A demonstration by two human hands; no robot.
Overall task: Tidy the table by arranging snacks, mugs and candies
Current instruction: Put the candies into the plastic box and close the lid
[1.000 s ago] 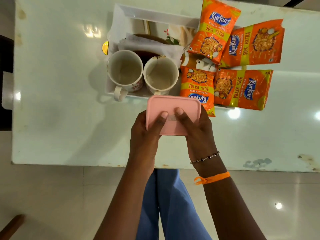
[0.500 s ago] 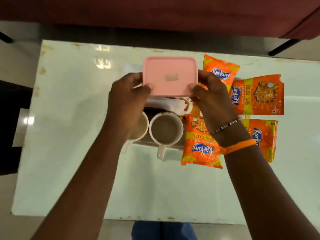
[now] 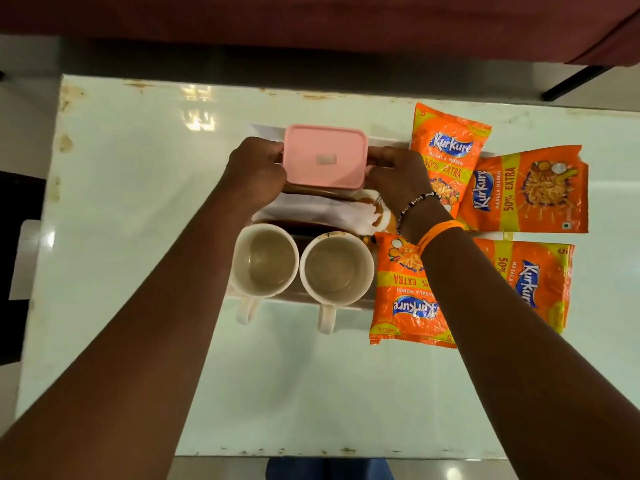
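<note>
A pink lidded box is at the far end of the white tray, held from both sides: my left hand grips its left edge and my right hand its right edge. Two empty white mugs stand side by side at the tray's near end, handles toward me. Several orange Kurkure snack packets lie right of the tray. My right forearm covers part of two packets.
White paper napkins and a brownish item lie in the tray between the box and the mugs. The pale glass table has worn edges. A dark red seat runs along the far side.
Both hands carried the pink box from the table's near edge over the mugs to the far end of the tray and lowered it there. The camera view shifted forward.
</note>
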